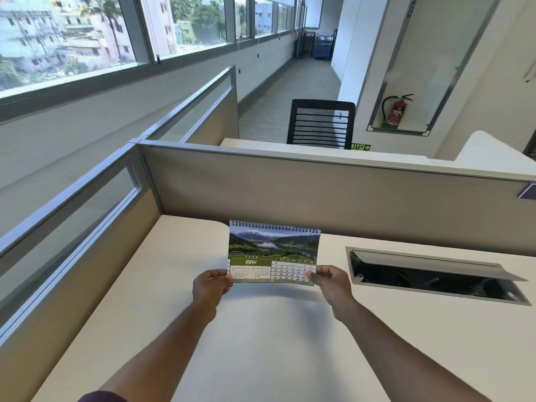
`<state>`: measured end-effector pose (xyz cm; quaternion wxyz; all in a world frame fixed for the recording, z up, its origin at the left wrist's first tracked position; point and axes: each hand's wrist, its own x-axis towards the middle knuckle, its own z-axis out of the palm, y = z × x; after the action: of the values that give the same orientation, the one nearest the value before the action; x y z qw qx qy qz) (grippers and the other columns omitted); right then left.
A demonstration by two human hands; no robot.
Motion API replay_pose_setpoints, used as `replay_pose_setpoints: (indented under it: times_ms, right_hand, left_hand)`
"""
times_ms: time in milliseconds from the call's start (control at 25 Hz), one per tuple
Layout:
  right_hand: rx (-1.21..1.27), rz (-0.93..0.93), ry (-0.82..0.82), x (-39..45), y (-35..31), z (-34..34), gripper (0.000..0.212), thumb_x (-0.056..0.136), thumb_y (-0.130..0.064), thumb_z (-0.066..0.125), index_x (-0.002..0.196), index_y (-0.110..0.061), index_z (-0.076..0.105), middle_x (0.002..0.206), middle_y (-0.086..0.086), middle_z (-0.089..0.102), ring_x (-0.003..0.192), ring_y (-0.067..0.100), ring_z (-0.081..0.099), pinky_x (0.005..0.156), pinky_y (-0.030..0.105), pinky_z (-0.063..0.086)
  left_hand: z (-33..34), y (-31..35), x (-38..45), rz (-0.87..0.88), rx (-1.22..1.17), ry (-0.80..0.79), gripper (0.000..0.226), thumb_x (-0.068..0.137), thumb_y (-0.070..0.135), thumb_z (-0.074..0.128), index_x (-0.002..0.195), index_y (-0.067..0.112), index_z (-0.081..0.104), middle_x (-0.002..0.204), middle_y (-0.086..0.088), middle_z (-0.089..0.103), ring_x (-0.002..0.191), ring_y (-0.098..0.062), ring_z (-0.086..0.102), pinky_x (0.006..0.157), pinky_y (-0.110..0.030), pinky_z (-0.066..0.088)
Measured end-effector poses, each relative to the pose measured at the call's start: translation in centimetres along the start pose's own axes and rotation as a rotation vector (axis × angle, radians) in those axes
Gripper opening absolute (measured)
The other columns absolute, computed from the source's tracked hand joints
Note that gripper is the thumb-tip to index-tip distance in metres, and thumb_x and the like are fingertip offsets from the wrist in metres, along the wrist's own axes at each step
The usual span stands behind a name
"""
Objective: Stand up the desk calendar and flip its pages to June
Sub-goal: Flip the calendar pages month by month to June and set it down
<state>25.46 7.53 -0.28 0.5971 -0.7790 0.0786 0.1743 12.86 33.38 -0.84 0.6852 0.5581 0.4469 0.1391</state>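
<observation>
white desk (261, 343); beige partition (319, 192) | mesh chair (320, 124) | daylit windows (66, 39); grey corridor floor (290, 91)

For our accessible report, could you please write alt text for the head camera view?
Two hands, left hand and right hand, hold a spiral-bound desk calendar by its bottom corners above a white desk; it shows May. An open cable hatch lies to the right.

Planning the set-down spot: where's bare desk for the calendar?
Bare desk runs from the left partition across to under the calendar, and behind it up to the back partition. Right side is tighter: the open cable hatch sits just past the right hand. Left hand has free room.
</observation>
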Motion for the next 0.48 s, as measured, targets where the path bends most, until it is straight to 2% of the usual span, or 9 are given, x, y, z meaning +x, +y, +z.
replay_pose_setpoints:
  times_ms: [160,360,480]
  right_hand:
    - [-0.022,-0.023,0.057,-0.13,-0.17,-0.07,0.030,0.068,-0.024,0.095,0.085,-0.013,0.073,0.084,0.005,0.078,0.074,0.020,0.066,0.071,0.035,0.052]
    - [0.016,-0.038,0.072,-0.46,-0.01,-0.52,0.033,0.067,-0.022,0.095,0.088,-0.012,0.072,0.084,0.006,0.079,0.076,0.021,0.072,0.078,0.040,0.058]
    - [0.038,-0.068,0.059,-0.46,0.06,-0.62,0.026,0.071,-0.015,0.092,0.088,-0.010,0.073,0.085,0.009,0.079,0.074,0.020,0.071,0.073,0.037,0.056]
  left_hand:
    - [-0.15,-0.12,0.09,0.001,0.001,0.003,0.009,0.086,-0.001,0.069,0.094,0.002,0.068,0.091,-0.021,0.073,0.078,-0.028,0.066,0.085,-0.037,0.058]
    - [0.12,-0.03,-0.11,0.005,-0.006,0.016,0.006,0.088,0.000,0.068,0.089,0.005,0.067,0.090,-0.019,0.072,0.079,-0.028,0.065,0.083,-0.035,0.058]
    - [0.10,-0.09,0.07,0.008,-0.002,0.024,0.005,0.087,0.001,0.069,0.091,0.005,0.068,0.092,-0.020,0.073,0.078,-0.027,0.066,0.082,-0.035,0.058]
